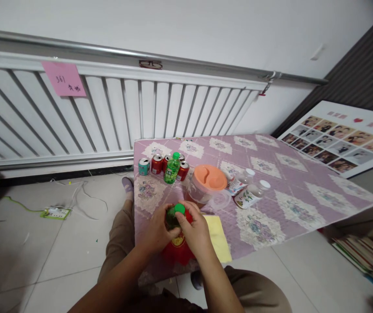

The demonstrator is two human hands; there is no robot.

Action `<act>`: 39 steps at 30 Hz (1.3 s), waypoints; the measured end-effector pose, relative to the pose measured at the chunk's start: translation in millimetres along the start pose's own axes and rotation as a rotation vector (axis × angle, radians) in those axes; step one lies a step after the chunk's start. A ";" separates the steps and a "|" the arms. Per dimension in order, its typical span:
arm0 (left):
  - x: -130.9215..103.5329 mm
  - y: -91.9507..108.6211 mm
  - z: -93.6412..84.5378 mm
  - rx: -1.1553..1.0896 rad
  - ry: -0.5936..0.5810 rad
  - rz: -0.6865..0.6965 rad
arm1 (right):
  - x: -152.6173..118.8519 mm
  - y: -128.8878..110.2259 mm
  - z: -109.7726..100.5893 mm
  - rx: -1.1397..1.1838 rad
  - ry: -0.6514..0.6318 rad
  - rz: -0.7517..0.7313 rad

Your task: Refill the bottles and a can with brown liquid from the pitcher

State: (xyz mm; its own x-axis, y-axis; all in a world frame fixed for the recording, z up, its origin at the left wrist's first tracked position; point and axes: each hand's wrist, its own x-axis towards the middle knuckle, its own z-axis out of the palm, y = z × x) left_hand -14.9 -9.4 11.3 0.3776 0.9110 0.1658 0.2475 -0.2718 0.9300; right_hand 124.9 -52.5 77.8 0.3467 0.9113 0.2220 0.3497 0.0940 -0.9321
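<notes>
Near the table's front edge, my left hand point(159, 230) is wrapped round a green bottle point(172, 217). The fingers of my right hand point(194, 227) are closed at the bottle's green cap point(179, 208). Beneath both hands lies a red item with a gold emblem point(178, 240), partly hidden by them. A second green bottle point(172, 168) stands upright farther back, beside several red cans point(156, 164) and a teal can point(143, 167). Right of these is a clear container with an orange lid point(209, 177).
Two clear bottles with white caps point(252, 194) lie on the right of the flowered table cover point(261, 221). A yellow sheet point(218, 239) is right of my hands. Behind the table runs a white radiator point(169, 108). A power strip point(55, 213) lies on the floor at left.
</notes>
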 end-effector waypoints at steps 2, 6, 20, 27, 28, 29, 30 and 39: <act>-0.1 1.8 -0.6 0.000 0.003 -0.005 | -5.9 12.1 -9.6 0.037 0.033 0.042; 0.3 6.7 -2.5 -0.003 0.002 -0.015 | -19.7 60.2 -42.6 -0.007 0.227 0.110; -7.9 -13.1 3.7 0.016 -0.012 -0.078 | -65.6 159.8 -64.0 -0.625 0.172 0.011; -4.0 -8.2 4.1 -0.021 -0.031 -0.125 | -70.8 158.9 -62.8 -0.781 0.123 -0.012; -3.7 -7.2 3.9 -0.040 -0.036 -0.139 | -71.6 157.3 -62.3 -0.796 0.116 -0.013; -3.4 -6.5 3.7 -0.060 -0.037 -0.152 | -72.5 155.6 -61.9 -0.810 0.109 -0.014; -3.2 -6.2 3.6 -0.078 -0.035 -0.164 | -73.2 153.8 -61.5 -0.822 0.103 -0.014; 1.6 -2.9 -7.4 -0.185 0.068 -0.215 | -75.5 145.1 -63.8 -0.876 0.033 0.017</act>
State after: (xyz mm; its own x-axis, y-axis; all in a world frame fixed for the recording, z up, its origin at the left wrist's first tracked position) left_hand -21.6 -4.8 11.3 0.2715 0.9621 -0.0255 0.1460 -0.0150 0.9892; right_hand 205.0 -133.2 -55.9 0.3784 0.8965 0.2305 0.8822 -0.2739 -0.3830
